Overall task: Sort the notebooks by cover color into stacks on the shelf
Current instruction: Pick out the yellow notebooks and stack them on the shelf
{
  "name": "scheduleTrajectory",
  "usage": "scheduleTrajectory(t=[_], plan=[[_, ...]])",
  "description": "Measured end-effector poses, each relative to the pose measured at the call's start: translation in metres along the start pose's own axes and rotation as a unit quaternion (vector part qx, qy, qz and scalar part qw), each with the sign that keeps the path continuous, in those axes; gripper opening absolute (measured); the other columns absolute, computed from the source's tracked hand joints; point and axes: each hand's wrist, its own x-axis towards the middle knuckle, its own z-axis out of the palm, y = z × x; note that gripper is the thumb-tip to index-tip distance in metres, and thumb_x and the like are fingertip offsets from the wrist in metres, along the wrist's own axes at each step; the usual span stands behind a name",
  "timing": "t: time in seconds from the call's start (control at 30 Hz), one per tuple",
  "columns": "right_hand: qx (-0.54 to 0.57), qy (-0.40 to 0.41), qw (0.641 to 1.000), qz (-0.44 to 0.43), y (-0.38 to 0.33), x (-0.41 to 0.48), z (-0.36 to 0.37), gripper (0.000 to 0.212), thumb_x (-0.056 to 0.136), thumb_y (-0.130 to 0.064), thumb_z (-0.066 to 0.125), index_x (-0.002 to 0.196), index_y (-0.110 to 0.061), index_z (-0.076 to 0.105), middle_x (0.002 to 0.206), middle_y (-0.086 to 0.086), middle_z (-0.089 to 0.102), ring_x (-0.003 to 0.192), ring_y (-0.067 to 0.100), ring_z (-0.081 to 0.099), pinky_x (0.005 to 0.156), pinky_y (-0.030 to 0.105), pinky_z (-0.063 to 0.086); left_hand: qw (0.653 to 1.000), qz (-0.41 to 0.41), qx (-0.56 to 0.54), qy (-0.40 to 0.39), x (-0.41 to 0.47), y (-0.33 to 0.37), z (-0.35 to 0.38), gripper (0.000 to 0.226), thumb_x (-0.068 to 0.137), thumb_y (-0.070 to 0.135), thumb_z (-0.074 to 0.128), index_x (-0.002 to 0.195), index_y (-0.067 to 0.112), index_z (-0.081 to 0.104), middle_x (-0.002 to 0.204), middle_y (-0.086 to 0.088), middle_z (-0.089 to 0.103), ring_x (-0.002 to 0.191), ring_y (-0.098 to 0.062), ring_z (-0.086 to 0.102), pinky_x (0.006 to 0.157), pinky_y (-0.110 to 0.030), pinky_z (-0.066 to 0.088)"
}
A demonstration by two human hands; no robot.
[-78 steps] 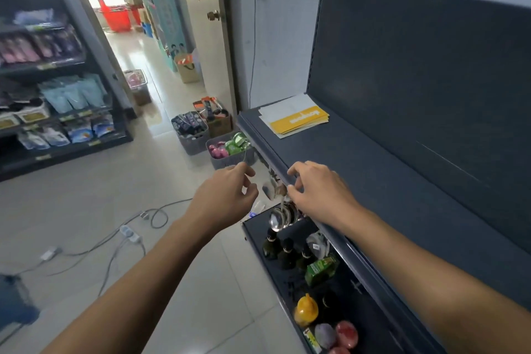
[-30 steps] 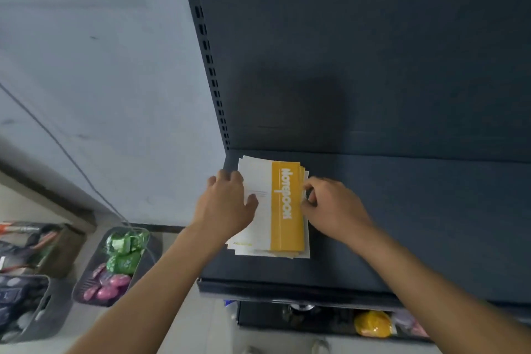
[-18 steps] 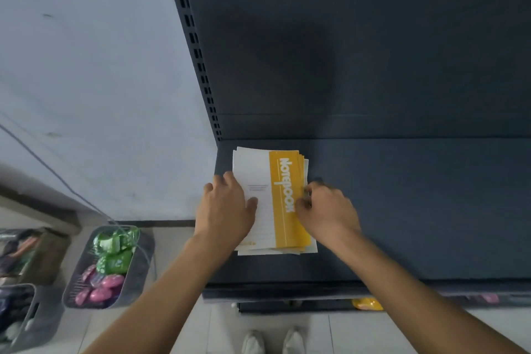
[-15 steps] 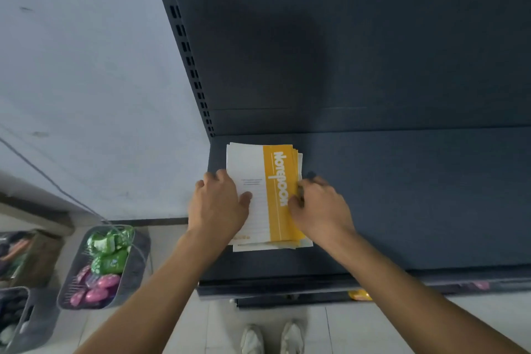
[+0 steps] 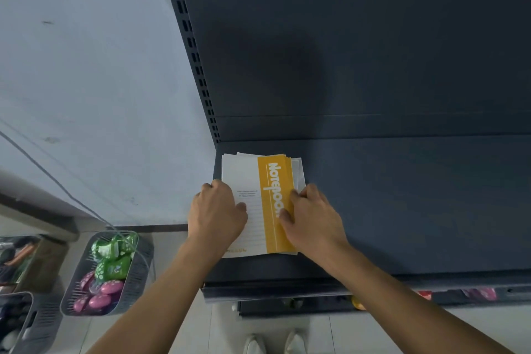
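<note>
A stack of notebooks (image 5: 260, 181) lies at the left end of the dark shelf (image 5: 402, 195). The top cover is white with a yellow band that reads "Notebook". My left hand (image 5: 215, 214) grips the stack's left edge, fingers curled over it and thumb on the white cover. My right hand (image 5: 311, 217) holds the right edge, thumb on the yellow band and fingers curled at the side. White edges of lower notebooks stick out at the top right.
A perforated upright (image 5: 195, 60) and a grey wall border the shelf on the left. On the floor to the left stands a grey basket (image 5: 107, 270) of green and pink items, with further bins beside it. A lower shelf (image 5: 316, 303) holds small goods.
Since 2.6 s ago I have stepped from the lower shelf to the notebooks and put both hands on the stack. In the last second the hands tightened on its two sides.
</note>
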Motion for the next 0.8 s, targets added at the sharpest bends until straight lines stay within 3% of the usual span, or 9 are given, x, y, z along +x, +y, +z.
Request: scheduleTrajectory(t=[0.23,0.43,0.53,0.67,0.8], plan=[[0.017,-0.018,1.000,-0.009,-0.001,-0.001,-0.003,0.032,0.101,-0.042,0.043,0.120,-0.019,0.055,0.117,-0.003,0.041,0.114,0.016,0.048,0.084,0.033,0.050,1.000,-0.023,0.000,-0.013,0.001,-0.006,-0.008,0.030,0.093,0.028,0.065,0.085,0.013,0.041,0.082,0.002,0.043,0.071,-0.015,0.045,0.060,-0.024,0.033],[0.049,-0.028,0.998,0.008,0.001,0.003,-0.004,0.030,0.099,-0.041,0.045,0.112,-0.018,0.058,0.111,-0.001,0.046,0.110,0.018,0.050,0.076,0.032,0.046,0.997,-0.043,-0.050,-0.036,0.002,-0.005,-0.019,0.026,0.090,0.017,0.062,0.097,0.009,0.038,0.085,-0.001,0.049,0.069,-0.013,0.047,0.051,-0.024,0.032],[0.066,-0.036,0.997,0.027,0.001,0.007,-0.005,0.039,0.099,-0.050,0.043,0.114,-0.017,0.059,0.114,0.002,0.049,0.111,0.021,0.052,0.082,0.038,0.051,0.990,-0.062,-0.103,-0.072,0.006,-0.008,-0.023,0.025,0.091,0.015,0.061,0.105,0.011,0.041,0.089,0.001,0.054,0.073,-0.013,0.053,0.050,-0.025,0.037],[0.123,-0.037,0.990,0.060,-0.001,0.009,-0.007,0.054,0.095,-0.067,0.040,0.115,-0.019,0.055,0.115,-0.002,0.053,0.108,0.018,0.054,0.087,0.042,0.052,0.971,-0.069,-0.199,-0.116,0.011,-0.016,-0.028,0.029,0.092,0.018,0.064,0.116,0.015,0.047,0.105,0.000,0.062,0.089,-0.019,0.060,0.068,-0.035,0.055],[0.221,-0.034,0.970,0.092,-0.001,0.008,-0.015,0.044,0.096,-0.059,0.050,0.118,-0.020,0.052,0.109,-0.005,0.062,0.097,0.016,0.063,0.081,0.040,0.056,0.962,-0.034,-0.241,-0.127,0.011,-0.013,-0.027,0.036,0.092,0.020,0.070,0.120,0.018,0.047,0.114,-0.001,0.064,0.102,-0.024,0.064,0.084,-0.046,0.059]])
